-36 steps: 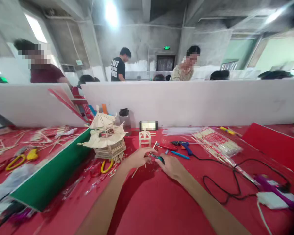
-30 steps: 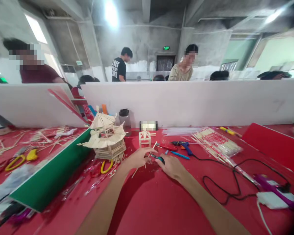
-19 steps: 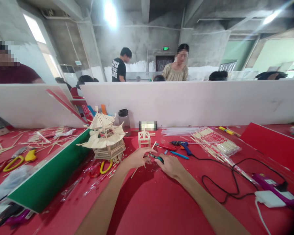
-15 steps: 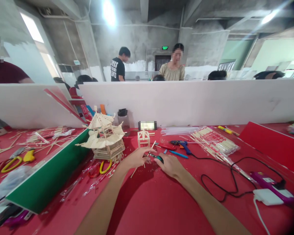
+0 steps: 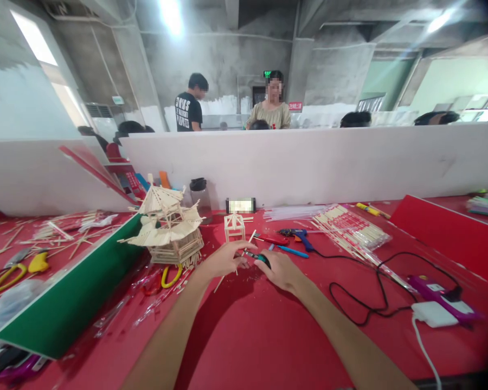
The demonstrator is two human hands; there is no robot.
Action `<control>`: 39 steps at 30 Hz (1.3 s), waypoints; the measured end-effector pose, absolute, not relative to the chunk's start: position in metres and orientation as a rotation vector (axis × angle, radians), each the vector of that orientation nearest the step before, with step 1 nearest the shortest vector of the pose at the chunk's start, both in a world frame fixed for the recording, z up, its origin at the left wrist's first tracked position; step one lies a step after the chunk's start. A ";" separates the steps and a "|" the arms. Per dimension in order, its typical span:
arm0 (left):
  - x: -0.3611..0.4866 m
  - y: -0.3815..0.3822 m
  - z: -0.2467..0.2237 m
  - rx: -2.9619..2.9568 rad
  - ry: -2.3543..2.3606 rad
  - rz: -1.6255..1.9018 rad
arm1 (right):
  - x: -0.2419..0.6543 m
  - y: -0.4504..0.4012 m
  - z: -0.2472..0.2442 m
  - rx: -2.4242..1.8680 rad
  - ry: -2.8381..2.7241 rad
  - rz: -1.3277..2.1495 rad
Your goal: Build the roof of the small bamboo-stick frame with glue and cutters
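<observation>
My left hand [image 5: 226, 260] is closed, its fingers pinching a thin wooden stick [image 5: 252, 236] whose end sticks up past the fingertips. My right hand [image 5: 281, 270] wraps round small pliers [image 5: 264, 260] with green and black handles. The metal jaws point left and meet the stick by my left fingers; whether they bite it is too small to tell. Just beyond my left hand stands a little open frame of sticks [image 5: 235, 227]. Farther left is a stick-built pavilion [image 5: 168, 225] with two tiers of roof.
A blue glue gun [image 5: 303, 238], a blue pen [image 5: 293, 252] and packs of sticks [image 5: 352, 230] lie to the right. A black cable [image 5: 350, 287] loops across the red table. Left stand a green board [image 5: 71, 292] and yellow-handled scissors [image 5: 171, 276]. A white partition [image 5: 309, 162] runs behind.
The whole view has shifted slightly. Both hands keep nearly the same place, still holding the stick and the pliers.
</observation>
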State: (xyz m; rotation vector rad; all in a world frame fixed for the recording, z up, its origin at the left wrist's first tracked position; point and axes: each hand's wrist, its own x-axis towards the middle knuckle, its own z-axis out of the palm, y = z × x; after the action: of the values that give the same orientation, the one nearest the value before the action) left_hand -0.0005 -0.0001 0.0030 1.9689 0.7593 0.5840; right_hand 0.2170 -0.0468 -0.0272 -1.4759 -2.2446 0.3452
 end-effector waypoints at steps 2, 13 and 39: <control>0.000 -0.001 0.003 1.987 0.753 0.581 | 0.219 -0.048 -0.027 -1.450 -2.247 0.360; 0.003 -0.005 0.007 2.061 0.714 0.612 | 0.219 -0.057 -0.021 -1.445 -2.222 0.434; 0.000 -0.005 0.016 1.970 0.753 0.626 | 0.236 -0.057 -0.018 -1.648 -2.241 0.221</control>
State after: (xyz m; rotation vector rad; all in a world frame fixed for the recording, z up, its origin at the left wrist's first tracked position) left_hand 0.0000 -0.0046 0.0158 1.9696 0.7528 0.6255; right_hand 0.2359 -0.0569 -0.0177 -1.6480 -2.2409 0.2214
